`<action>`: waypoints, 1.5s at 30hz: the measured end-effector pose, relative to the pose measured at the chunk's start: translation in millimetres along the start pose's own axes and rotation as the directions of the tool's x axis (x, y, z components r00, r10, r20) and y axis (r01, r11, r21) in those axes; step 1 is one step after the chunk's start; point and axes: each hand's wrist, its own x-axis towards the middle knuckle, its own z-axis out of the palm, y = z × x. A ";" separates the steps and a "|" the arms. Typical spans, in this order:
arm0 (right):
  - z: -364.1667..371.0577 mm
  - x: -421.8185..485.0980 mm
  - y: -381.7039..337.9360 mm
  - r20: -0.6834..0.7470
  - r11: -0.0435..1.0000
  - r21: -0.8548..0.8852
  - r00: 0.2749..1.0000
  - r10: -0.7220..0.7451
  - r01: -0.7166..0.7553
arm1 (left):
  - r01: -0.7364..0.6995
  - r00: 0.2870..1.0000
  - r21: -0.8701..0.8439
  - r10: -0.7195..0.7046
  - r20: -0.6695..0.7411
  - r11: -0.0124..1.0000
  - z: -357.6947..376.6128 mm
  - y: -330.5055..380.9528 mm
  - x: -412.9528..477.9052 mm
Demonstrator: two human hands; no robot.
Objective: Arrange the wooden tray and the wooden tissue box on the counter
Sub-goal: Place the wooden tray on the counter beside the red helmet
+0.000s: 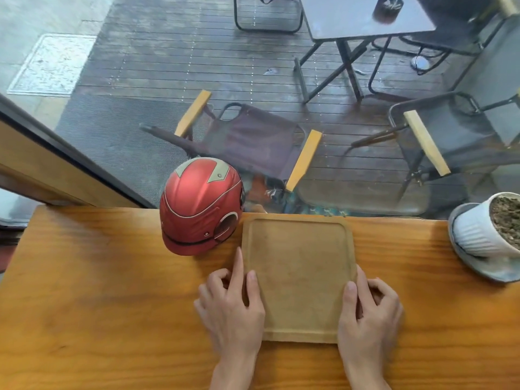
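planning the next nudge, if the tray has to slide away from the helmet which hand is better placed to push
Left hand: it rests on the wooden tray edge nearest the red helmet, so it can push rightward. The right hand sits on the far edge.

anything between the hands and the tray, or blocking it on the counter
Nothing between them: the left hand and right hand already touch the wooden tray. A red helmet sits close against its far-left corner.
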 end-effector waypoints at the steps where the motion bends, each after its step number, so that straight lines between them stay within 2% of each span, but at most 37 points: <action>1: -0.2 1.4 -1.8 0.009 1.000 -0.021 1.000 0.011 -0.011 | 0.000 1.000 0.000 0.000 0.002 1.000 1.0 0.0 0.4; 5: -1.9 4.1 -3.0 0.043 0.996 -0.085 0.999 0.031 -0.028 | 0.029 0.999 0.013 -0.029 0.013 0.999 2.7 -1.4 -1.9; 11: 0.4 3.6 -3.6 -0.004 0.997 -0.055 0.998 0.062 -0.062 | 0.001 1.000 -0.063 0.000 0.019 0.998 3.0 -2.5 2.6; 17: 2.0 4.1 -3.3 0.013 0.996 -0.072 0.998 0.059 -0.058 | 0.000 0.999 -0.049 0.002 0.050 0.999 3.2 -0.6 3.1; 21: -3.2 3.7 -7.0 0.070 0.996 -0.082 0.997 0.039 -0.033 | 0.003 0.997 -0.045 0.000 0.080 0.999 -1.5 1.2 5.5; 24: -9.8 4.9 -6.1 0.177 0.994 -0.105 0.984 0.035 -0.017 | -0.026 0.991 -0.060 0.033 0.128 0.998 -4.5 -1.6 3.3; 26: -19.9 4.1 1.7 0.302 0.994 -0.092 0.953 -0.036 0.067 | -0.131 0.972 -0.065 0.141 0.188 0.989 -8.7 -15.5 -0.7; 28: -34.5 1.7 24.9 0.406 0.950 -0.101 0.884 -0.232 0.296 | -0.356 0.898 -0.005 0.343 0.274 0.935 -15.7 -37.2 -8.7; 30: -49.0 1.1 48.7 0.506 0.800 -0.134 0.734 -0.453 0.585 | -0.576 0.782 0.083 0.518 0.347 0.813 -20.2 -56.0 -17.2; 31: -51.6 2.1 58.0 0.535 0.722 -0.134 0.662 -0.524 0.679 | -0.625 0.750 0.113 0.554 0.360 0.772 -20.8 -61.2 -18.9; 32: -51.0 3.8 65.0 0.532 0.672 -0.129 0.623 -0.573 0.729 | -0.643 0.741 0.138 0.567 0.361 0.753 -20.1 -63.5 -18.9; 36: -46.1 3.7 66.6 0.452 0.697 -0.130 0.667 -0.592 0.705 | -0.649 0.738 0.194 0.547 0.396 0.736 -19.9 -59.3 -17.5; 45: -47.6 5.8 66.4 0.443 0.689 -0.111 0.656 -0.610 0.716 | -0.648 0.739 0.133 0.577 0.347 0.750 -17.0 -61.0 -17.2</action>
